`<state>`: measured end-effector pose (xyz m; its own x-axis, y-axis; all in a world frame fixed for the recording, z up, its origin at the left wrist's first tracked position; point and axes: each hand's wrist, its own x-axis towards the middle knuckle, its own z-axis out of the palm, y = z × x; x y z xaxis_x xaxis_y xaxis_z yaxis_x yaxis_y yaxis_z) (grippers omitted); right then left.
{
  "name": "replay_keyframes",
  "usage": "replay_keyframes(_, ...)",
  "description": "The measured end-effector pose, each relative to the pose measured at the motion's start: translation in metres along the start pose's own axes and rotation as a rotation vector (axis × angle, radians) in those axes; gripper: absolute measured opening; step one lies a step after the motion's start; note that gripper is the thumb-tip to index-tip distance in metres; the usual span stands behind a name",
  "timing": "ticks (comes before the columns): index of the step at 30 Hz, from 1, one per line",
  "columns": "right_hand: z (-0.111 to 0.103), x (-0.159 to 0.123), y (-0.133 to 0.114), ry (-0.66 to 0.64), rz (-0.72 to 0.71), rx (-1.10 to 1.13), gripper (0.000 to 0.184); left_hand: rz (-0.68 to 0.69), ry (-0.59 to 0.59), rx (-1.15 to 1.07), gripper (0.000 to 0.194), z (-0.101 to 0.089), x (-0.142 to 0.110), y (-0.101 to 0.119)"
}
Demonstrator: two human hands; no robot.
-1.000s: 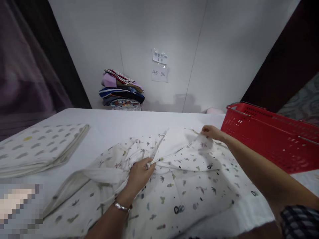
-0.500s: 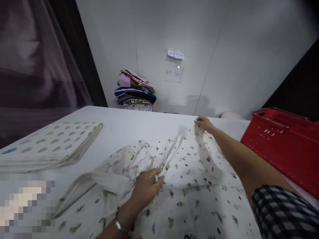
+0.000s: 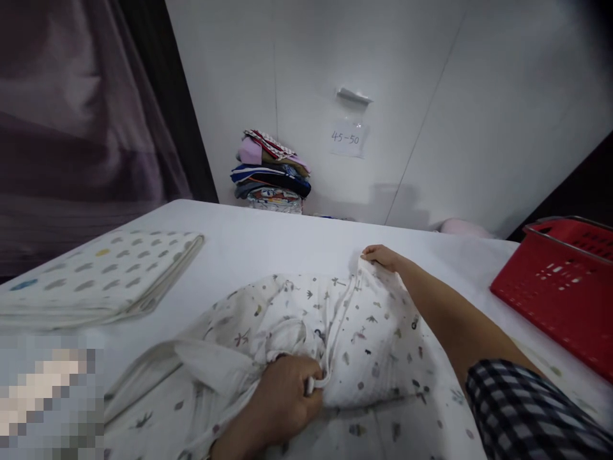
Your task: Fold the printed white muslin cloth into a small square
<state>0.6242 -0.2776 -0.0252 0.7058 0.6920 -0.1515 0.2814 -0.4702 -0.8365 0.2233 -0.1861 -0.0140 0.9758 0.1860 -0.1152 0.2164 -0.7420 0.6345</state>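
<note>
A large white printed cloth [image 3: 364,345] with small plant and animal motifs lies bunched across the near side of the table. My left hand [image 3: 290,399] is closed around a gathered fold of it near the middle, and a bit of white edge sticks out between thumb and fingers. Farther off and to the right, my right hand [image 3: 380,255] pinches the cloth's edge and lifts it off the table, so that it hangs in a slope toward me. Part of the cloth runs out of view at the bottom.
A folded cloth with grey cloud shapes [image 3: 110,268] lies at the left of the white table [image 3: 268,239]. On the right stands a red basket [image 3: 555,287]. Behind the table, a pile of folded textiles [image 3: 272,172] leans near the wall, under a paper sign [image 3: 348,139].
My right hand has come lower and slightly left with the cloth edge. My left hand has moved down and a little right, still gripping the fold. The view has shifted slightly left.
</note>
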Motion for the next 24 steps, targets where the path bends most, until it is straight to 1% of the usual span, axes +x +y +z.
replay_keyframes(4, 0.005, 0.001, 0.005, -0.019, 0.001, -0.052, 0.03, 0.02, -0.038, 0.001, 0.016, -0.002, -0.001, 0.003)
replay_keyframes(9, 0.009, 0.0, 0.008, -0.022, -0.033, -0.132, 0.027, 0.002, -0.043, 0.02, 0.02, -0.002, -0.001, 0.004)
replay_keyframes(12, 0.014, 0.001, 0.007, -0.003, -0.052, -0.21, 0.021, 0.031, -0.031, 0.023, 0.019, -0.001, -0.001, 0.002)
replay_keyframes(16, 0.018, 0.001, 0.002, 0.033, -0.091, -0.346, 0.013, 0.046, -0.026, 0.02, 0.02, 0.0, -0.001, 0.001)
replay_keyframes(19, 0.02, 0.0, -0.004, 0.052, -0.106, -0.439, 0.013, 0.045, -0.014, 0.021, 0.02, 0.0, -0.001, 0.001)
replay_keyframes(24, 0.023, -0.003, -0.01, 0.103, -0.094, -0.51, 0.008, 0.049, -0.01, 0.022, 0.017, -0.002, -0.002, 0.004)
